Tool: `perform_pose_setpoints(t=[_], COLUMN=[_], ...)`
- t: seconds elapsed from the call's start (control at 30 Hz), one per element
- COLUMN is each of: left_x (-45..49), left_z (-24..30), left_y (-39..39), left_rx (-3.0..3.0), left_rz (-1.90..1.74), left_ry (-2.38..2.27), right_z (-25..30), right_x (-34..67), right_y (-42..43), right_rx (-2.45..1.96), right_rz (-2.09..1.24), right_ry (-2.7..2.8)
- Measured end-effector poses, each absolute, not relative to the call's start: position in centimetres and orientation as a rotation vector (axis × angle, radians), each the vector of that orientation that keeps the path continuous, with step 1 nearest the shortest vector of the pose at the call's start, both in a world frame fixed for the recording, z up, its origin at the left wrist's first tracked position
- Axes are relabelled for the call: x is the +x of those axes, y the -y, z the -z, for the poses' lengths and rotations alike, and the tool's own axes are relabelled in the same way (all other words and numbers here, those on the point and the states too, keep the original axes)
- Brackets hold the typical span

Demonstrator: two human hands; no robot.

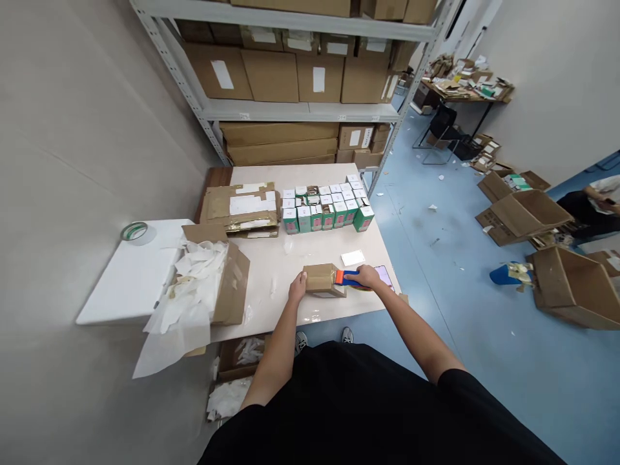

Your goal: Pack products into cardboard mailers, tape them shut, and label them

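A small brown cardboard box lies on the white table near its front edge. My left hand presses against the box's left side, fingers closed on it. My right hand grips a tape dispenser with an orange and blue body, held against the box's right end. A white card lies just beyond the dispenser, and a purple-edged flat item rests under my right hand.
Several green-and-white small boxes stand in rows at the table's far side, next to flattened cardboard. An open carton with white paper sits left; a tape roll lies on a white board. Shelving holds cartons behind. Open cartons litter the blue floor; another person sits far right.
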State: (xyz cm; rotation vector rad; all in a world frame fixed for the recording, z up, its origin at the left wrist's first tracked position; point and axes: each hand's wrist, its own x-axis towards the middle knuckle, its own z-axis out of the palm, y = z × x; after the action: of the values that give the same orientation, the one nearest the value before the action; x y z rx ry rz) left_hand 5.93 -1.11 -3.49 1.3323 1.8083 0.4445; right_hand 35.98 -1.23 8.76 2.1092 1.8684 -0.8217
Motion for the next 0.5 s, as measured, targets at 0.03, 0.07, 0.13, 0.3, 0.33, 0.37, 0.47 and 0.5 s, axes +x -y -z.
perform_pose_setpoints(t=[0.03,0.07,0.13,0.3,0.33,0.37,0.47,0.5], left_x=[4.8,3.8,2.2,0.7,0.5,0.3,-0.1,-0.1], left_z=[3.3,3.1,2.7,2.8,3.2,3.6,5.4,6.0], left_y=[1.0,0.9,0.7,0.3,0.3,0.3,0.5,0.6], left_rx=[1.305,1.278,1.250,1.224,1.193,1.158,1.072,1.059], left_rz=[-0.429,-0.420,-0.455,-0.546,-0.527,-0.513,-0.528,-0.538], left_ry=[-1.869,-1.923,-1.962,-1.782,-1.777,-1.782,-1.797,-1.791], right_z=[-8.7,-8.6,-8.5,-8.1,-8.0,-8.0,-7.6,-7.5], right_x=[34.5,32.9,29.8,22.6,21.4,20.4,18.5,18.3], right_y=[1.0,0.7,0.1,-1.7,-2.0,-2.3,-3.2,-3.4], right_rx=[2.088,2.065,2.019,1.899,1.882,1.866,1.832,1.825], right_rz=[0.831,0.834,0.825,0.835,0.855,0.878,0.899,0.874], right_ry=[-1.900,-1.929,-1.980,-2.018,-2.005,-1.989,-1.958,-1.963])
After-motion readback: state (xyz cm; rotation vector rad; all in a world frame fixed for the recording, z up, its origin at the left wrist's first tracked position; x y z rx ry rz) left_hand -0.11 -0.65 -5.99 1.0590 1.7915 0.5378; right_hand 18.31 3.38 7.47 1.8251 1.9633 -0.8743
